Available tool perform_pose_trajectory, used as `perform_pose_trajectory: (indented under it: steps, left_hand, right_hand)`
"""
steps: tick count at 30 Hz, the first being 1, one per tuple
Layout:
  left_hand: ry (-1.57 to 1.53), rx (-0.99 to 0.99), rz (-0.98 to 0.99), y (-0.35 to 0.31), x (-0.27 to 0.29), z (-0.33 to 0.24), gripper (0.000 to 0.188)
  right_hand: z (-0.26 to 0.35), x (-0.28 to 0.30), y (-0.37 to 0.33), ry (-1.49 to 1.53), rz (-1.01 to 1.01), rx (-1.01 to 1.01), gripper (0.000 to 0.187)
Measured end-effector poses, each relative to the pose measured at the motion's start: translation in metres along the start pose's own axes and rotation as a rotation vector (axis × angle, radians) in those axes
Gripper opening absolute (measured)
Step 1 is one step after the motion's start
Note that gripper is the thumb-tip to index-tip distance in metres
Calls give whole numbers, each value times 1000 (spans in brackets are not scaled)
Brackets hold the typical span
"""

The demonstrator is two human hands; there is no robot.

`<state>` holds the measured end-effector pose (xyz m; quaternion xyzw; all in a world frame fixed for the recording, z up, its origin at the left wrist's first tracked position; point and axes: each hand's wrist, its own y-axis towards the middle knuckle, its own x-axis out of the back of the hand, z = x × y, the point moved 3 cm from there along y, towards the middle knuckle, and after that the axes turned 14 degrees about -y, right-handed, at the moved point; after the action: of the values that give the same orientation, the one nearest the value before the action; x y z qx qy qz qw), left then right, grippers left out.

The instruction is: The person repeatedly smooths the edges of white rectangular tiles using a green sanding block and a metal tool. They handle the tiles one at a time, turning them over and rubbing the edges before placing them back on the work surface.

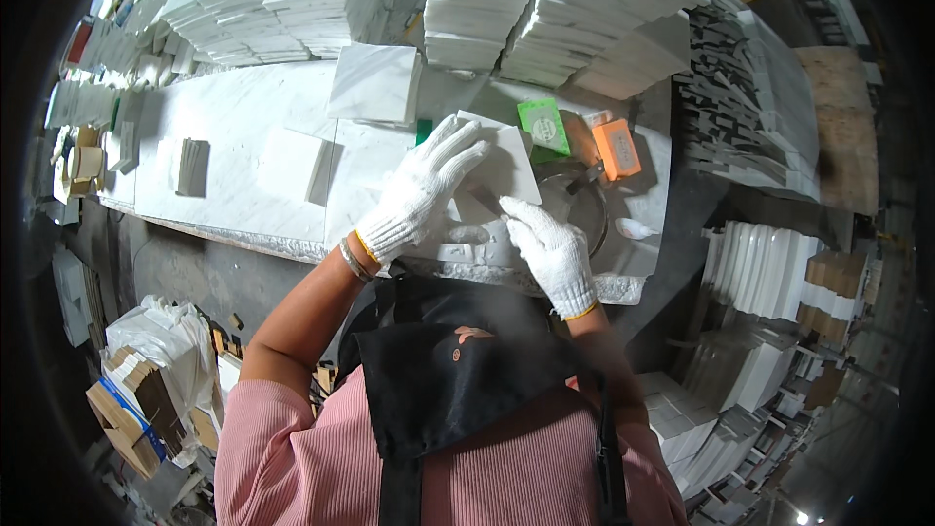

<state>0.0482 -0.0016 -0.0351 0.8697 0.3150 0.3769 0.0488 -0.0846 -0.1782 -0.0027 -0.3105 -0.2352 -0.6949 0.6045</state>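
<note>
Both hands wear white knitted gloves with yellow cuffs. My left hand [429,185] lies with its fingers stretched out along the left edge of a white marble tile [508,161] in front of me. Close to the tile's near edge, my right hand [550,248] has its fingertips drawn together beside a small dark flat piece [483,199], perhaps a blade. How the right fingers grip it is too small to tell. Just right of the tile are a green block [543,127], an orange block [617,149] and a round metal dish [584,214], partly covered by my right hand.
Tall stacks of marble tiles [482,0] line the worktable's far side. A smaller tile pile [374,84] sits left of my hands, with a single tile [292,164] farther left. Racks of dark strips [745,97] stand right of the table. Wrapped bundles [161,360] lie on the lower left.
</note>
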Motion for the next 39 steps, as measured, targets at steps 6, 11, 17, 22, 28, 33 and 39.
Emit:
perform_pose_trajectory:
  steps: [6,11,17,22,28,33,39]
  left_hand:
    - [-152,147,-147,-15,26,-34,95]
    - [-299,289,-380,-38,20,-61,99]
    - [-273,331,-336,-40,5,-71,104]
    - [-128,270,-302,-57,11,-69,94]
    - [-274,197,-263,-49,26,-84,28]
    - [-255,162,-118,-36,24,-92,30]
    - [-46,248,18,-39,26,-88,67]
  right_hand:
    - [24,12,-11,347,6,-269,42]
    - [40,6,-16,71,-54,-38,52]
    - [58,4,-25,28,-89,37,55]
    - [43,5,-37,279,-56,-277,53]
    - [31,0,-44,382,-82,-311,48]
    - [19,0,-53,406,-51,-267,46]
    - [-16,31,-67,385,-255,-530,38]
